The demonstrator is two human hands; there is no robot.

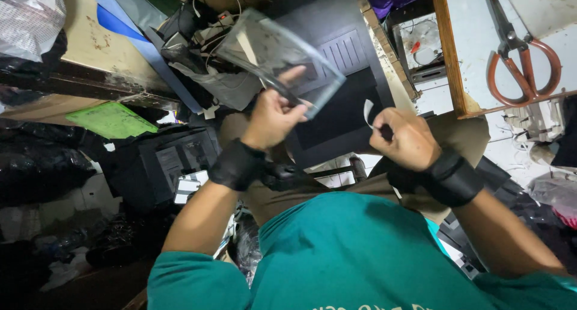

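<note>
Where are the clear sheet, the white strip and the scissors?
clear sheet (pixel 273 51), head view, middle of the pane.
white strip (pixel 367 113), head view, curled middle.
scissors (pixel 522 60), head view, near the pivot.

Cluttered repair workshop, scissors on workbench, tangled cables

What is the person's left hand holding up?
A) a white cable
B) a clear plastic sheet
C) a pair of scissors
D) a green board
B: the left hand grips the edge of a clear plastic sheet, while the scissors lie untouched on the table.
</note>
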